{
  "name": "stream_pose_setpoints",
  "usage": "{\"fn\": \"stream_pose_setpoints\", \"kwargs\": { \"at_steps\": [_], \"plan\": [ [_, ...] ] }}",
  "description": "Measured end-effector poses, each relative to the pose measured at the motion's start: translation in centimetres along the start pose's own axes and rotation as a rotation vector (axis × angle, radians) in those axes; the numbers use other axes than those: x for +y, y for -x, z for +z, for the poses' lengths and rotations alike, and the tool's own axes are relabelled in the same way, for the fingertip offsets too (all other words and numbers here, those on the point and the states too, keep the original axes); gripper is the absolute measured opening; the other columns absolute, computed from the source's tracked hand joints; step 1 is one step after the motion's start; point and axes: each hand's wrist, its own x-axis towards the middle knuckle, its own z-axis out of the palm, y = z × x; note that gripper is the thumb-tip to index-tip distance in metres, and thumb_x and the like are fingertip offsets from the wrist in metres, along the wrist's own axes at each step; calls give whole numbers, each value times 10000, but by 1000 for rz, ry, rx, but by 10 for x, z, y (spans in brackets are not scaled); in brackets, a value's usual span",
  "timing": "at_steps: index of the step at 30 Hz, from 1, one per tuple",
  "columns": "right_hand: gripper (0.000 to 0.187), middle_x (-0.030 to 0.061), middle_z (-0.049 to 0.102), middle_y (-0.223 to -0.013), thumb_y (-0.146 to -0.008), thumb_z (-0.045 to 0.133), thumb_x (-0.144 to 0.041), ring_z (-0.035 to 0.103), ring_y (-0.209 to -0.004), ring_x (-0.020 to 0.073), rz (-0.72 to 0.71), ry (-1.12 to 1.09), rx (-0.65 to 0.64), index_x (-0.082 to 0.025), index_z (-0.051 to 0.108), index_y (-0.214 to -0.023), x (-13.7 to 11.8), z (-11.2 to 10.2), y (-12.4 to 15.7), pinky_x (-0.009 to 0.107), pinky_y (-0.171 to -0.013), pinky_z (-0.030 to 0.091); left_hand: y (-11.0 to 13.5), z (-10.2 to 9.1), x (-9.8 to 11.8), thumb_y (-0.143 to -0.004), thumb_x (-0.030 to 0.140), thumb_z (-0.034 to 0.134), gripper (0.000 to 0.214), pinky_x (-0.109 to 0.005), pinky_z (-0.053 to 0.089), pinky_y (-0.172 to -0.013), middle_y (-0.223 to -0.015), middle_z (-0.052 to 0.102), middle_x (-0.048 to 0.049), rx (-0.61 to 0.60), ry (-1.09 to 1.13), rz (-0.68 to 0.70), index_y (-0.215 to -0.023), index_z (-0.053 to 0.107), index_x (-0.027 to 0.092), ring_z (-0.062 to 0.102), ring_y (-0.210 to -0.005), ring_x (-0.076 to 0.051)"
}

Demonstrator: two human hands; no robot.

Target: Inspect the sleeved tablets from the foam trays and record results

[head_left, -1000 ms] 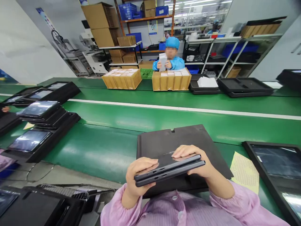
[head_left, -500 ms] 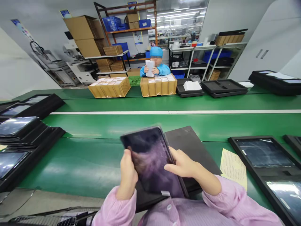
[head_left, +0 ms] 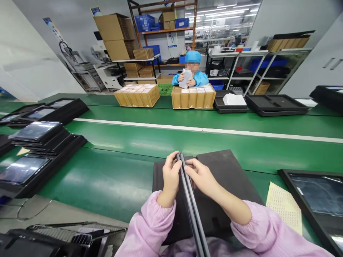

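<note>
Two dark tablets stand edge-on, face to face with a thin gap between them. My left hand (head_left: 170, 176) pinches the left tablet (head_left: 189, 210) near its top, thumb along the edge. On the other side, my right hand (head_left: 203, 177) has its fingers on the top of the right tablet (head_left: 197, 212). The lower ends of both reach down towards my body, and their screens are turned out of sight. Under and behind them lies a black foam board or tray (head_left: 227, 182), set at an angle on the green bench (head_left: 120, 182).
Black trays with tablets (head_left: 29, 169) are stacked at the left. At the right are a yellow dotted sheet (head_left: 284, 207) and another tablet tray (head_left: 291, 184). Across the bench, a person in blue (head_left: 193, 71) holds white papers behind cardboard dividers (head_left: 193, 99). A wire rack (head_left: 64, 232) sits lower left.
The tablet that lay tilted with its screen towards me is now turned on edge, and two tablets show side by side. My hands have come closer together at the top. The view has swung slightly.
</note>
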Motion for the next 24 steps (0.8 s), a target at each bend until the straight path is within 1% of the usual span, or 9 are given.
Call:
{"fn": "stream_pose_setpoints", "kwargs": {
  "at_steps": [2, 3, 5, 7, 10, 13, 15, 18, 24],
  "plan": [
    [347, 14, 607, -892, -740, 569, -383, 515, -473, 98, 28, -195, -2, -215, 529, -1041, 1, 1, -17, 236, -373, 421, -2, -2, 5, -661, 257, 609, 304, -362, 558, -710, -942, 675, -66, -38, 74, -61, -954, 586, 178, 664, -758, -209],
    [386, 19, 608, -931, -710, 592, -372, 521, -479, 95, 39, -262, -14, -221, 522, -1059, 1, 2, -23, 234, -363, 435, -2, -2, 6, -657, 265, 615, 308, -352, 557, -611, -901, 669, -54, -66, 122, -100, -949, 563, 185, 652, -658, -194],
    [399, 6, 615, -859, -673, 611, -337, 527, -489, 98, 50, -324, -51, -215, 536, -1046, 0, 2, -34, 224, -368, 452, -1, -3, 7, -662, 291, 624, 320, -336, 522, -473, -822, 650, -27, -122, 207, -173, -950, 524, 196, 610, -517, -174],
    [350, -33, 586, -676, -657, 603, -307, 511, -460, 98, 64, -321, -82, -202, 558, -988, -3, 3, -39, 214, -379, 449, -1, -5, 7, -668, 304, 633, 330, -331, 502, -436, -752, 628, -1, -158, 247, -209, -954, 506, 200, 591, -471, -171],
    [331, -73, 531, -521, -632, 602, -313, 481, -398, 100, 92, -289, -102, -193, 562, -937, -7, 4, -38, 224, -390, 442, -2, -11, 3, -668, 285, 654, 325, -330, 527, -537, -775, 631, -3, -149, 219, -173, -954, 531, 191, 613, -554, -168],
    [382, -61, 555, -538, -635, 620, -378, 491, -395, 118, 104, -256, -99, -188, 567, -962, -3, 2, -31, 247, -396, 436, 0, -17, -1, -707, 280, 680, 302, -345, 529, -766, -962, 652, -52, -155, 131, -114, -973, 583, 173, 638, -825, -201],
    [401, -46, 577, -575, -656, 633, -402, 524, -437, 136, 105, -227, -111, -191, 574, -992, 6, -2, -31, 266, -434, 459, 1, -21, -4, -798, 322, 648, 307, -380, 506, -860, -1085, 632, -76, -206, 77, -113, -1058, 589, 168, 612, -964, -220],
    [409, -31, 583, -577, -656, 657, -428, 546, -481, 163, 127, -200, -161, -199, 591, -988, 19, -3, -36, 288, -474, 477, 2, -24, -5, -884, 360, 570, 338, -432, 515, -860, -1185, 587, -93, -190, 3, -75, -1162, 563, 167, 594, -1014, -223],
    [408, -43, 523, -509, -703, 613, -468, 503, -465, 167, 101, -231, -87, -201, 596, -1010, 18, 5, -26, 286, -475, 443, 5, -22, -2, -893, 354, 562, 345, -434, 523, -854, -1210, 573, -97, -188, -33, -21, -1189, 553, 175, 593, -1020, -221]
  ]
}}
